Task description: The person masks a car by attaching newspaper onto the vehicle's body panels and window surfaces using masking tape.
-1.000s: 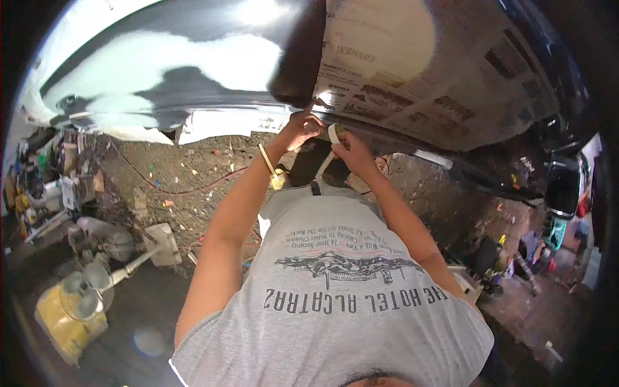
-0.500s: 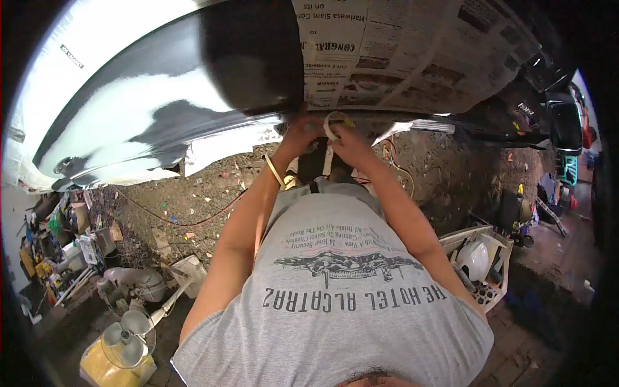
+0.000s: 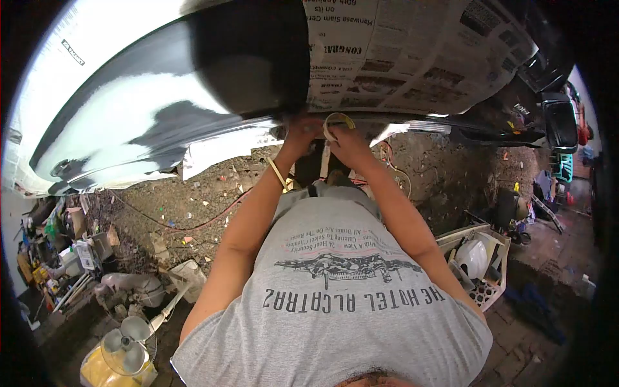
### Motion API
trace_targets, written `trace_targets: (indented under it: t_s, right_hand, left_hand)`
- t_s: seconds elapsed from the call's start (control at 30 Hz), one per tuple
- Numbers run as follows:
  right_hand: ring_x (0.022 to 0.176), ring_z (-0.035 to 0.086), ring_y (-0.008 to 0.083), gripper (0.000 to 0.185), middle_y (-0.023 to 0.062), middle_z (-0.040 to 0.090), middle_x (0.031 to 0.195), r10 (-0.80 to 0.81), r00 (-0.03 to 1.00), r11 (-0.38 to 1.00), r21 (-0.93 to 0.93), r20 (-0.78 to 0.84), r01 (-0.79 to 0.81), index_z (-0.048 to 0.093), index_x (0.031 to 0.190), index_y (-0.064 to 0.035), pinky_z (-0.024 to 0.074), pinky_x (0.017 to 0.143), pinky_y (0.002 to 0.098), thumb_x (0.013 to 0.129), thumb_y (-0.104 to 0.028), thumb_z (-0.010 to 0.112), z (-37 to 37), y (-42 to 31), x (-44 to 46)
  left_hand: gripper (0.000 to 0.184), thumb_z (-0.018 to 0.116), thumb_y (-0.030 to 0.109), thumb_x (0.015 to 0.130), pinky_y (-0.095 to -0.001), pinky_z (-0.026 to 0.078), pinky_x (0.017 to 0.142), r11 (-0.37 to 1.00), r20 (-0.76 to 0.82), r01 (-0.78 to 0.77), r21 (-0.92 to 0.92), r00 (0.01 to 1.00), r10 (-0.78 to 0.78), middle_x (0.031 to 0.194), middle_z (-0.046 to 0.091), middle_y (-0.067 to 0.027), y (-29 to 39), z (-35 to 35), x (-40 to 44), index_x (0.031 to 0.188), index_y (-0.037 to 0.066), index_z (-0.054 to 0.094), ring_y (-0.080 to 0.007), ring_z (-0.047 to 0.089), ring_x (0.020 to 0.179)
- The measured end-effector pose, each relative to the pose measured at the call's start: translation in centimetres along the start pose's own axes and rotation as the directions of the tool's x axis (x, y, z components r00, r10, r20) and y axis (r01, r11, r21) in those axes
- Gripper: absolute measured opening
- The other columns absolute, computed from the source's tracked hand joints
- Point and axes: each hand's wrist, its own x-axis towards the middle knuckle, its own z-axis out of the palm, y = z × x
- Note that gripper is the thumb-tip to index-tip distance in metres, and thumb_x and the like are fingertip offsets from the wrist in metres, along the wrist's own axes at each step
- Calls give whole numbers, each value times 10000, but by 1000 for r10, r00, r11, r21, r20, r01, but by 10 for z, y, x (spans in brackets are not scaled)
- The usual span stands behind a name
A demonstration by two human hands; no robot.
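Note:
My right hand (image 3: 350, 147) is closed on a roll of masking tape (image 3: 331, 132) at the lower edge of a car body panel. Close beside it, my left hand (image 3: 298, 142) reaches to the same edge. Its fingers are blurred and in shadow, so their grip does not show. Around my left wrist sits a pale yellow ring (image 3: 278, 175). Newspaper sheets (image 3: 400, 71) cover the panel on the right. On the left the panel is glossy black (image 3: 258, 58) with a whitish patch (image 3: 109, 126). A narrow pale strip (image 3: 325, 161) shows below my hands.
A red hose (image 3: 206, 221) runs over the littered dirt floor. To the left lie bottles and tools (image 3: 71, 258), with a fan (image 3: 127, 345) nearer me. A crate (image 3: 474, 267) holding a white object stands at right. Beyond is a car side mirror (image 3: 560, 126).
The view has shifted slightly. My hands stay at the panel edge with the tape roll in my right hand. The pale strip below them now shows more plainly.

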Motion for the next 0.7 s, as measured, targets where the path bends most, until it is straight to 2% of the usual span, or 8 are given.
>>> trace_targets:
  t_s: [0.1, 0.17, 0.23, 0.3, 0.4, 0.5, 0.6, 0.7]
  right_hand:
    - [959, 652, 456, 376, 259, 682, 1012, 19, 999, 1000, 6, 34, -19, 584, 1167, -22, 524, 842, 537, 857, -222, 658, 5, 5, 0]
    - [966, 646, 458, 352, 258, 678, 1024, 31, 999, 998, 52, -10, -31, 599, 1175, -43, 519, 835, 536, 854, -185, 639, 7, 1, -1]
    - [970, 643, 460, 346, 258, 676, 1033, 26, 999, 998, 56, -39, -24, 611, 1177, -53, 518, 833, 536, 850, -166, 628, 10, 2, -1]
    - [972, 643, 460, 350, 259, 676, 1039, 7, 998, 1000, 15, -54, -6, 620, 1175, -51, 520, 837, 536, 845, -166, 627, 15, 10, 0]
    - [956, 647, 460, 332, 262, 674, 1037, 17, 1000, 998, -66, -12, -18, 638, 1147, -40, 520, 839, 535, 838, -159, 619, 5, 9, 1]
    - [971, 644, 457, 320, 260, 676, 1040, -205, 977, 971, -138, -49, 197, 652, 1112, -20, 514, 857, 536, 829, -166, 624, -2, 13, 5]
    - [1049, 627, 449, 354, 265, 672, 1089, -100, 988, 994, -33, 121, 105, 641, 1152, -8, 497, 919, 522, 846, -184, 626, -18, 5, 10]
    - [1126, 602, 445, 407, 271, 644, 1192, 152, 988, 988, 7, -7, -152, 617, 1224, -4, 487, 964, 504, 868, -201, 621, 0, 26, 10]
  left_hand:
    - [304, 729, 254, 877, -427, 360, 1133, 999, 62, 30, -32, 998, -28, 1513, 435, -220, 4, -3, 2, 1099, 48, 705, -345, 448, 1372]
    - [306, 726, 260, 875, -433, 342, 1141, 999, 21, -37, 8, 999, 37, 1531, 419, -229, -20, 3, 5, 1105, 58, 711, -360, 430, 1390]
    - [311, 724, 269, 875, -437, 329, 1147, 985, 101, 104, -136, 991, -91, 1549, 400, -229, -26, 2, 8, 1107, 61, 715, -369, 413, 1404]
    - [325, 724, 279, 874, -442, 325, 1150, 970, 125, 165, -178, 982, -145, 1560, 388, -226, -26, 2, 7, 1115, 60, 717, -375, 406, 1410]
    - [351, 727, 290, 868, -447, 327, 1150, 989, 70, 119, -89, 991, -113, 1569, 378, -220, 5, -3, 2, 1128, 55, 716, -380, 402, 1413]
    - [353, 733, 293, 856, -446, 320, 1157, 996, 46, 83, -13, 996, -83, 1574, 368, -222, -1, -1, 4, 1116, 54, 720, -389, 389, 1423]
    - [342, 737, 291, 850, -441, 326, 1158, 996, 22, 82, 21, 996, -82, 1568, 374, -229, -3, 2, 2, 1094, 52, 724, -394, 398, 1415]
    - [341, 736, 273, 859, -431, 362, 1136, 992, 13, -14, 128, 1000, 13, 1537, 413, -236, -11, 5, 2, 1102, 35, 712, -382, 442, 1384]
